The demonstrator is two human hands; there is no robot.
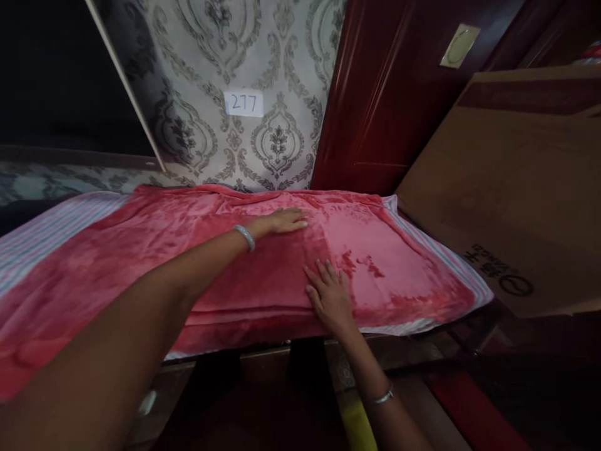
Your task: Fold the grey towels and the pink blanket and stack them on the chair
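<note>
A plush pink-red blanket [263, 269] lies spread over a long surface in front of me, with patches of darker and lighter nap. Under it, a striped cloth [61, 228] shows at the left end and along the right edge. My left hand [285, 220] rests flat on the blanket's far middle, fingers stretched to the right. Nearer to me and a little to the right, my right hand [331, 297] lies with spread fingers on the blanket close to its front edge. Neither hand grips anything. A raised fold runs along the blanket's near side, left of my right hand.
Behind the blanket is a patterned wall [277, 138] with a paper label [244, 103] reading 277. A dark screen [70, 81] stands at the left. To the right are a dark red door panel [375, 94] and a large cardboard box [516, 188] beside the blanket's end.
</note>
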